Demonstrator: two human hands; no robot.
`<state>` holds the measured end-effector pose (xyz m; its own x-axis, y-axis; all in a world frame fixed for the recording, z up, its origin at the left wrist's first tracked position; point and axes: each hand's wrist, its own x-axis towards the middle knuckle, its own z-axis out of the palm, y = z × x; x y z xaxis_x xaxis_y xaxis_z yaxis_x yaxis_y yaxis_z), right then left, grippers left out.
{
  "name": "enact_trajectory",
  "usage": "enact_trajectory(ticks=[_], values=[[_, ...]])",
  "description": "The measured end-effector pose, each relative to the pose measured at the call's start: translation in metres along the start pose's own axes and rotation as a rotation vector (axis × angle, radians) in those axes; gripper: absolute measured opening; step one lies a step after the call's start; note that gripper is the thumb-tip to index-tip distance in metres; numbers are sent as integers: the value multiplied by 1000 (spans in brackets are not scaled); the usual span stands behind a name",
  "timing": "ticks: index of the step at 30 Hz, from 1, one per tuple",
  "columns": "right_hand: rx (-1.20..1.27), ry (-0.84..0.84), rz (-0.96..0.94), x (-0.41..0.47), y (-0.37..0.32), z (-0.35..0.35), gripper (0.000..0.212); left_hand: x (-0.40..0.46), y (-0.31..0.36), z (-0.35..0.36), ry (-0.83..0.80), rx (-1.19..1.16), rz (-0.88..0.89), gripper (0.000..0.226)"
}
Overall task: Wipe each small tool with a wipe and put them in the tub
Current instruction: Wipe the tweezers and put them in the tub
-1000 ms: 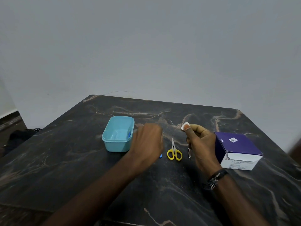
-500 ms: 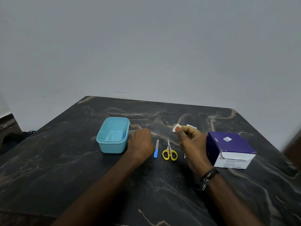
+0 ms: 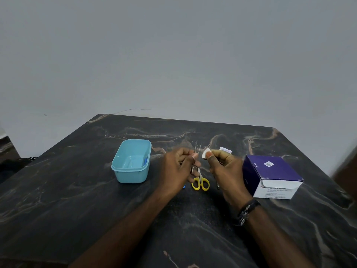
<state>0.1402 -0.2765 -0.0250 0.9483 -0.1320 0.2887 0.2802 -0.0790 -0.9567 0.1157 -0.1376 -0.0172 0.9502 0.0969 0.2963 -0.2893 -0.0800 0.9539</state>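
Above the worktop: tweezers and wipe.
Left hand pinching tweezers, right hand pinching wipe; tub left, scissors below.

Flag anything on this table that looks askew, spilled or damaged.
Nothing stands out. The tub sits upright, the purple box is closed, and the yellow scissors lie flat. Only an opened wipe wrapper lies loose behind the right hand.

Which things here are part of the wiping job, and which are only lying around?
Part of the job:
- tweezers held by the left hand
- wipe pinched by the right hand
- yellow scissors
- metal tool
- blue-handled tool
- tub
- box of alcohol swabs

Lying about:
- torn wrapper
- table
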Motion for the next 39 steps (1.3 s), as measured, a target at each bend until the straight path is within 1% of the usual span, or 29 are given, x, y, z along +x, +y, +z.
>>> enact_trajectory(ticks=[2,6,9,14,24,30,35,39], values=[[0,-11,-4,0,0,-1,13,-4,1,2,-27,-98,-55,7],[81,-49,14,-2,-4,-1,13,-8,0,4,-65,-201,-71,7],[166,-69,73,-2,-7,-2,15,-8,-3,4,-89,-201,-75,11],[179,-101,127,0,-8,-8,16,-8,-5,0,-100,-209,-73,13],[142,-133,117,-4,-12,-6,16,-7,-9,0,-122,-205,-67,15],[189,-193,137,-7,-16,-4,14,-7,-11,1,-130,-176,-85,11],[166,-193,133,-9,-17,-4,12,-6,-14,1,-123,-164,-103,14],[194,-121,136,-5,-18,-6,14,-5,-15,1,-115,-169,-123,22]])
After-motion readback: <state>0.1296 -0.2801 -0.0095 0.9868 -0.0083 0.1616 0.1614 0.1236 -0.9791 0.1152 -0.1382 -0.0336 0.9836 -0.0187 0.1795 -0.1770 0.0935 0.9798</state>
